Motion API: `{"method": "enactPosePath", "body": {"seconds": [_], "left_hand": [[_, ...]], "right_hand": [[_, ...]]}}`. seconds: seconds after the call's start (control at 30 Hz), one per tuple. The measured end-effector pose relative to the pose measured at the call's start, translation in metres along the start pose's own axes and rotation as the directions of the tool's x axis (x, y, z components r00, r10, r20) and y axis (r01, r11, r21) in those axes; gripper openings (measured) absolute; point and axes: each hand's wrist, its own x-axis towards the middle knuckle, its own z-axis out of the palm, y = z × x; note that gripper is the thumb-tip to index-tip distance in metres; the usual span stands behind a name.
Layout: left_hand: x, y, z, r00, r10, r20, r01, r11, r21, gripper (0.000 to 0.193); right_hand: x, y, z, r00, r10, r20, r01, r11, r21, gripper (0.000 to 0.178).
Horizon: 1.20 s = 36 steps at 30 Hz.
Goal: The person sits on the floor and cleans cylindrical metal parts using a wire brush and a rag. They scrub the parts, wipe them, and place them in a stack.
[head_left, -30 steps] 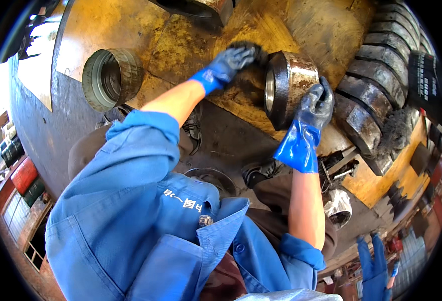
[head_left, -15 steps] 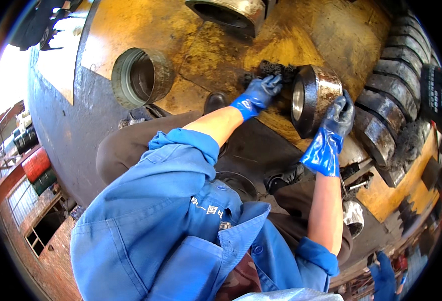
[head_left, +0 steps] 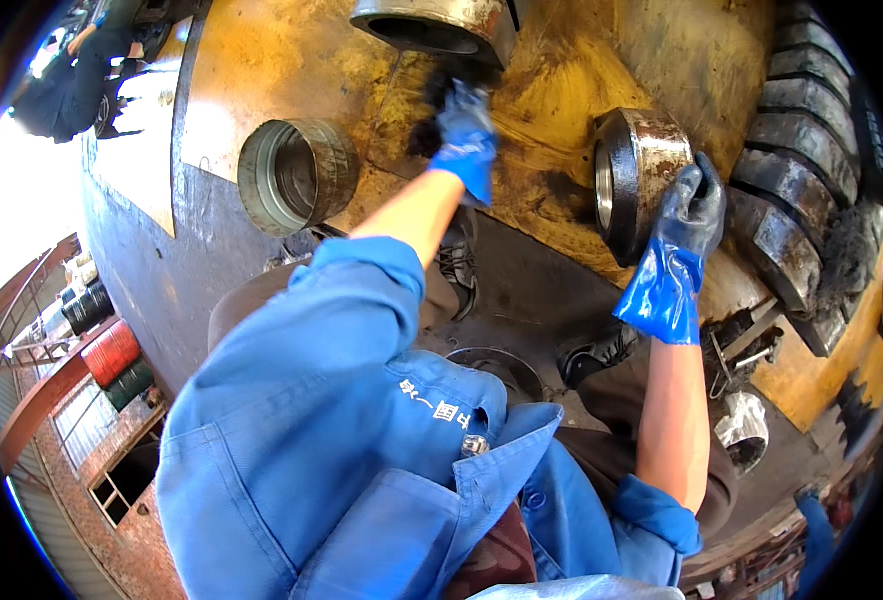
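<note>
L hand & dark fuzzy wad have shifted up-left since ½ s ago, now well apart from steel collar, just beside upper ring. L grip: can't tell, motion blur. R hand: fingers fairly straight, touching collar's R side, not wrapped round. Collar's on bench, bore facing L. Work looks part-way, prob.: row of rings lined up at R, collar & upper ring apart from it; which are finished, unclear.

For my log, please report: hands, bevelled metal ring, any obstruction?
Left hand at dark wad, blurred. Right hand against bevelled metal ring. Row of rings close by, rightward.
</note>
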Motion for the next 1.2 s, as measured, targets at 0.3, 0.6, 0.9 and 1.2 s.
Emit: {"method": "enactPosePath", "body": {"seconds": [0.3,0.6,0.9,1.2], "left_hand": [[-0.012,-0.01,0.01,0.887,0.051,-0.458,-0.127,0.982,-0.137,0.035],[0.033,-0.02,-0.033,0.978,-0.085,0.189,0.06,0.989,0.137,0.052],[-0.02,-0.04,-0.033,0.833,0.543,-0.105,-0.529,0.838,0.133,0.055],[-0.007,-0.066,-0.064,1.0,-0.025,-0.008,0.024,0.992,-0.128,0.047]], "right_hand": [[-0.004,0.023,-0.001,0.998,0.056,0.023,-0.058,0.994,0.09,0.036],[-0.003,0.015,-0.002,0.997,0.076,-0.031,-0.075,0.997,0.028,0.034],[-0.002,0.013,0.001,0.999,0.044,0.03,-0.043,0.998,-0.036,0.036],[0.0,-0.002,0.001,0.999,0.045,-0.007,-0.045,0.997,-0.055,0.033]]}}
